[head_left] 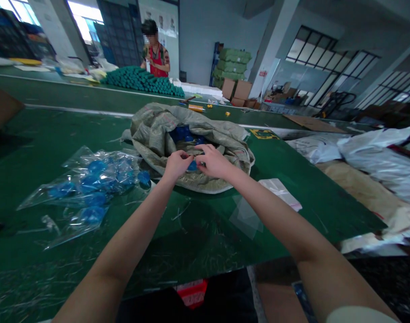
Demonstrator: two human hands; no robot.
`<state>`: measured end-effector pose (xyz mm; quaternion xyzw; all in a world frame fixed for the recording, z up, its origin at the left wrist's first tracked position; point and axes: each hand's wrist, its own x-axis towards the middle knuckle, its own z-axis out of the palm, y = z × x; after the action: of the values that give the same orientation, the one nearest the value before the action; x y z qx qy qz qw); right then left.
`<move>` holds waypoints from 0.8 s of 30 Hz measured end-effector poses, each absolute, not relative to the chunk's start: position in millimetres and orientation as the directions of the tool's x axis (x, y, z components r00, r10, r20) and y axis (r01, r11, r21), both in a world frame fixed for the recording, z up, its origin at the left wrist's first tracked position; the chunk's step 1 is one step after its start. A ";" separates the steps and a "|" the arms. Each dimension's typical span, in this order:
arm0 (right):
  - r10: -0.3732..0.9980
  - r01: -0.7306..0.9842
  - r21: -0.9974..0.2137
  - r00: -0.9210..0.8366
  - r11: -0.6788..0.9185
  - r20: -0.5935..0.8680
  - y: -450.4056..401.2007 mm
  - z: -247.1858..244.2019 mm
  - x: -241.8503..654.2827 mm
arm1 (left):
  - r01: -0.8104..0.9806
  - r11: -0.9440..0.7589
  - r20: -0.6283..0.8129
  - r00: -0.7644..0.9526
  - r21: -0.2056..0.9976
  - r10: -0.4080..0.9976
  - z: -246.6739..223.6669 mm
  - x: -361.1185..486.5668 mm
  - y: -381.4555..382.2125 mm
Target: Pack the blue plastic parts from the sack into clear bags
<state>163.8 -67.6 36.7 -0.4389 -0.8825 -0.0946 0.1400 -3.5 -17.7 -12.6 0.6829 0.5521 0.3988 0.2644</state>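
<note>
A grey-green woven sack [157,130] lies with its mouth rolled open, and several dark blue round pieces [186,133] show inside it. Over the sack's near side, my left hand [178,164] and my right hand [213,161] meet at the fingertips. Between them is a small blue ball [192,166], partly covered by the fingers. The left thumb and fingers are pinched at its left side, while the right fingers curl round its right side. To the left lie clear plastic bags [100,179] with several bright blue balls in them.
Flat clear plastic bags [280,193] lie right of the sack. Beyond are an orange roll [196,108], a pile of green rods [142,81] and a person [156,56] in a red apron. White sacks [383,152] line the right side; a cardboard box [2,107] stands far left.
</note>
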 end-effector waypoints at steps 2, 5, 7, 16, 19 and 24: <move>0.730 0.790 0.020 -0.576 0.613 0.368 -67.9 35.4 166.9 | 0.604 -0.251 0.247 0.093 0.756 0.965 -8.9 -4.7 -17.6; 0.713 0.775 0.009 -0.585 0.632 0.385 -67.9 32.9 172.8 | 0.665 -0.269 0.211 0.168 0.697 0.963 -0.7 -8.8 -14.3; 0.710 0.765 -0.014 -0.589 0.643 0.387 -67.5 30.9 178.1 | 0.714 -0.305 0.201 0.229 0.630 0.952 5.5 -12.0 -11.5; 0.650 0.672 -0.136 -0.613 0.728 0.449 -70.9 22.8 192.4 | 0.802 -0.570 0.248 0.523 0.181 0.815 32.6 -6.4 -14.9; 0.637 0.650 -0.165 -0.608 0.742 0.473 -71.6 21.9 195.7 | 0.778 -0.600 0.286 0.541 0.188 0.791 39.0 -6.3 -8.8; 0.648 0.648 -0.193 -0.594 0.737 0.476 -66.1 24.1 205.8 | 0.723 -0.648 0.323 0.570 0.241 0.755 38.3 -4.6 -1.5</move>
<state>205.8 -66.1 24.1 -0.3630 -0.8929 -0.0004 0.2665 -4.6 -1.5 38.3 0.8850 0.4175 0.2019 0.0407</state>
